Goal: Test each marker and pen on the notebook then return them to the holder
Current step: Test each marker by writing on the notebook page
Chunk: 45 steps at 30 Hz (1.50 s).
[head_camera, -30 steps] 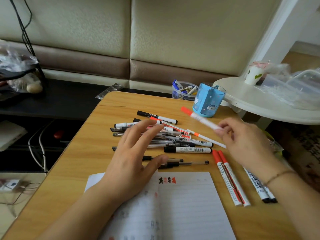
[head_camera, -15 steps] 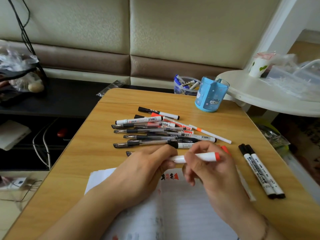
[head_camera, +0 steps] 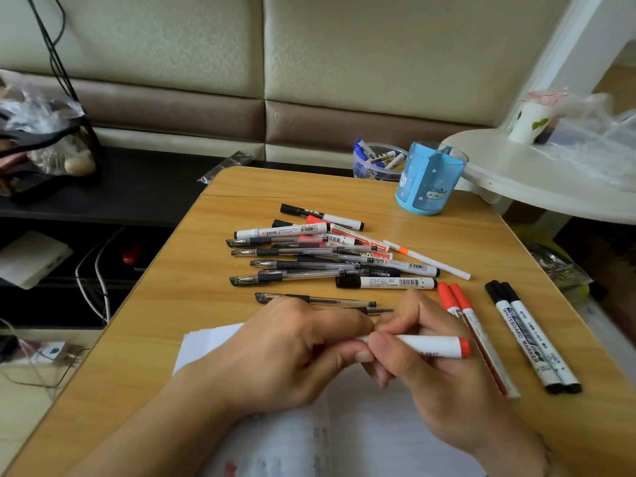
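Your two hands meet at 6 o'clock over the notebook [head_camera: 361,438], both grasping one white marker with a red end [head_camera: 430,346]. Your right hand [head_camera: 444,380] wraps its barrel, while your left hand [head_camera: 289,352] pinches the end hidden between your fingers.

The wooden surface [head_camera: 192,297] carries a loose pile of pens and markers [head_camera: 327,259] at its centre. At 3 o'clock two red-capped markers [head_camera: 457,304] lie side by side, and just beside them, further right, two black whiteboard markers [head_camera: 530,332]. The blue holder [head_camera: 428,179] stands upright at 1 o'clock, near the far edge, with a clear tub of small items [head_camera: 375,160] behind it.

Beyond the surface runs a padded wall in cream and brown [head_camera: 309,80]. A white round side table [head_camera: 550,180] with a paper cup [head_camera: 526,122] sits at 2 o'clock, and a dark shelf with cables [head_camera: 103,201] at 9 o'clock.
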Tool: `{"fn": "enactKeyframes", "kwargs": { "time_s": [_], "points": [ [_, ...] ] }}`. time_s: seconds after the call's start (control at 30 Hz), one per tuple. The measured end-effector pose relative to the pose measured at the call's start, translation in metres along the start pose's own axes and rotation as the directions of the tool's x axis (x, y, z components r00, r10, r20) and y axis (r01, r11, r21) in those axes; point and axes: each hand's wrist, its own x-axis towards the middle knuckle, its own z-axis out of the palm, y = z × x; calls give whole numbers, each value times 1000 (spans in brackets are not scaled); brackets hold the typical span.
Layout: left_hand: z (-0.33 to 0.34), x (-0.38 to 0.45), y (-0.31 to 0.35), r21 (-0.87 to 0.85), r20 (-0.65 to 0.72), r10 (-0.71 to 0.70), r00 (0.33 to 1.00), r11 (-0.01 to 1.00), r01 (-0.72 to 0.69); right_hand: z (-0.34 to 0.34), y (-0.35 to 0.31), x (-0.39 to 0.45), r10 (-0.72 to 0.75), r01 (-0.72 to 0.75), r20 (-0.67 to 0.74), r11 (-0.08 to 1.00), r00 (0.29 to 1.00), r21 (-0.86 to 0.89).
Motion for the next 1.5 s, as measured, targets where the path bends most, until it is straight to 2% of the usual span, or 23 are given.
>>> {"fn": "enactKeyframes", "kwargs": {
  "time_s": [0.1,0.23,0.33,0.47,0.53,0.6,0.73,0.9,1.2,1.4,1.5],
  "points": [
    [-1,-1,-3,-37,10,2,1000,999,-1,-6,0,-5,-15,16,13,999,1000,-50],
    [2,-2,-10,2,-31,10,999,1000,-10,-10,0,-6,4,-2,32,998,999,-68],
    [5,-5,-15,42,-51,-51,997,998,53,-15,0,-2,32,-31,-16,998,999,53],
    [1,-7,-22,-63,-160,-114,981,992,105,-27,-1,2,75,-43,-142,976,987,215],
    [2,-6,-24,-95,-232,-128,964,990,109,-28,0,3,139,-116,-236,987,962,107],
    [5,-5,-25,-53,-263,-114,958,993,104,-27,9,3,161,-192,-296,978,942,-79],
    [10,0,-29,100,-276,-61,959,991,92,-19,21,4,98,-193,-327,943,940,-270],
    [11,0,-33,101,-248,-55,967,992,82,-19,28,5,16,-175,-334,873,943,-455],
    [9,1,-30,89,-297,-18,955,995,47,-17,27,6,-41,-140,-297,815,954,-562],
    [11,0,-30,40,-302,-34,953,998,48,-16,25,7,-47,-128,-287,816,957,-563],
    [11,-1,-31,14,-299,-40,954,999,46,-18,25,7,20,-178,-307,850,951,-495]
  ]
}}
